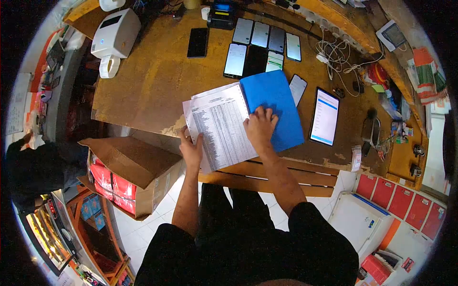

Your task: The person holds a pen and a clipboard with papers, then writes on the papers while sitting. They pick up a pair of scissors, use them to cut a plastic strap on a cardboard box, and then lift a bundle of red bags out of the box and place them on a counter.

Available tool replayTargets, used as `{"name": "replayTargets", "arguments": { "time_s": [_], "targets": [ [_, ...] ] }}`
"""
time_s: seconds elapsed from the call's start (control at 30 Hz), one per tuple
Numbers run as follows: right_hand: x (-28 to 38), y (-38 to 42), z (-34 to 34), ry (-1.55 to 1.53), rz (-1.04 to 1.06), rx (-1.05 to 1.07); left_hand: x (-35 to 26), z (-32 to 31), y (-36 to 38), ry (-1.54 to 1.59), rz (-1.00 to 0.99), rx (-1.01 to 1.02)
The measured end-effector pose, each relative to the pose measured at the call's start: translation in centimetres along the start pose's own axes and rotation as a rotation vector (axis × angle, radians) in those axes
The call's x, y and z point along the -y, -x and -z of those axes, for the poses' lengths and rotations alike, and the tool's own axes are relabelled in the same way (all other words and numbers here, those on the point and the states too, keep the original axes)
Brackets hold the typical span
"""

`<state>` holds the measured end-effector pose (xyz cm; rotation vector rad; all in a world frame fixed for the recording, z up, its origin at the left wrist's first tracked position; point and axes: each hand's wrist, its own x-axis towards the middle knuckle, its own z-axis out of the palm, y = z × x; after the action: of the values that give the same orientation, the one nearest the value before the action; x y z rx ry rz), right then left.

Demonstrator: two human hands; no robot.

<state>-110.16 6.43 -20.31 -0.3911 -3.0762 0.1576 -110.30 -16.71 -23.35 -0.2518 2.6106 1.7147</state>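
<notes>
A stack of printed sheets (222, 128) with a dense table of text lies tilted at the front edge of the wooden desk. Beside it, on the right, is a blue folder cover (286, 114) that meets the sheets along their punched edge. My left hand (191, 147) is at the left edge of the sheets, thumb on top and fingers apart. My right hand (260, 126) rests across the join of paper and blue cover, its fingers spread and bent. Several phones (260, 34) lie behind the folder, and a tablet (324, 117) with a lit screen lies to its right.
A white label printer (116, 33) stands at the desk's back left, near a black phone (197, 43). Tangled white cables (336, 55) lie at the back right. An open cardboard box (160, 190) with red packages is at the left. Another person (43, 162) is at the far left.
</notes>
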Motion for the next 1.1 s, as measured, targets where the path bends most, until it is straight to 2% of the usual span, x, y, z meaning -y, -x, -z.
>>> {"name": "replayTargets", "arguments": {
  "time_s": [0.1, 0.17, 0.2, 0.27, 0.3, 0.37, 0.4, 0.47, 0.5, 0.6, 0.67, 0.73, 0.77, 0.8, 0.93, 1.0, 1.07, 1.1],
  "targets": [
    [0.1, 0.2, 0.5, 0.054, -0.035, -0.042, -0.1, -0.3, 0.0, 0.006, -0.019, -0.007],
    [-1.3, 0.4, 1.1, -0.131, -0.105, -0.181, 0.3, -0.3, -0.2, 0.011, -0.015, -0.003],
    [-2.5, 0.4, 1.5, -0.132, -0.103, -0.181, 0.5, -0.3, -0.4, -0.004, -0.029, -0.003],
    [-5.6, 0.5, 2.3, -0.046, -0.296, -0.387, 0.7, 0.0, -0.6, -0.018, -0.04, -0.006],
    [-7.0, 0.3, 2.5, -0.045, -0.292, -0.388, 0.7, 0.1, -0.8, -0.005, -0.023, -0.001],
    [-10.1, 0.3, 2.7, -0.171, -0.506, -0.235, 0.3, 0.4, -0.7, 0.01, -0.001, 0.007],
    [-11.9, 0.1, 2.7, -0.17, -0.503, -0.237, 0.0, 0.6, -0.7, 0.008, 0.003, 0.011],
    [-13.8, -0.4, 3.4, -0.671, -0.52, -0.084, -0.5, 0.8, -0.8, 0.005, 0.008, 0.009],
    [-14.2, -0.4, 3.2, -0.735, -0.449, -0.185, -0.7, 0.7, -0.9, 0.041, 0.019, 0.01],
    [-12.9, -0.8, 5.5, -0.785, -0.404, -0.071, -1.3, 0.5, -0.7, 0.059, 0.02, 0.02],
    [-11.8, -0.7, 6.2, -0.767, -0.372, -0.101, -1.3, 0.1, -1.0, 0.044, 0.002, 0.026],
    [-11.4, -0.2, 5.8, -0.699, -0.184, 0.004, -0.4, -0.6, -1.1, 0.113, -0.038, 0.005],
    [-9.2, 0.1, 8.0, -0.791, -0.244, 0.111, -0.3, -0.6, -1.1, 0.112, -0.036, 0.005],
    [-7.7, 0.5, 8.4, -0.79, -0.244, 0.113, -0.2, -0.6, -1.1, 0.089, -0.016, 0.011],
    [-1.4, 2.1, 8.2, -0.809, 0.049, 0.242, -0.4, -0.4, -0.9, 0.027, 0.036, 0.031],
    [1.7, 3.1, 6.2, -0.779, 0.092, 0.291, -0.4, -0.3, -0.8, -0.027, 0.04, 0.041],
    [4.4, 4.0, 4.4, -0.53, 0.17, 0.309, -1.0, 0.1, -0.8, -0.077, 0.036, 0.06],
    [4.9, 5.1, 2.1, -0.44, 0.144, 0.334, -1.9, 0.4, -0.8, -0.207, 0.052, 0.079]
  ]
}}
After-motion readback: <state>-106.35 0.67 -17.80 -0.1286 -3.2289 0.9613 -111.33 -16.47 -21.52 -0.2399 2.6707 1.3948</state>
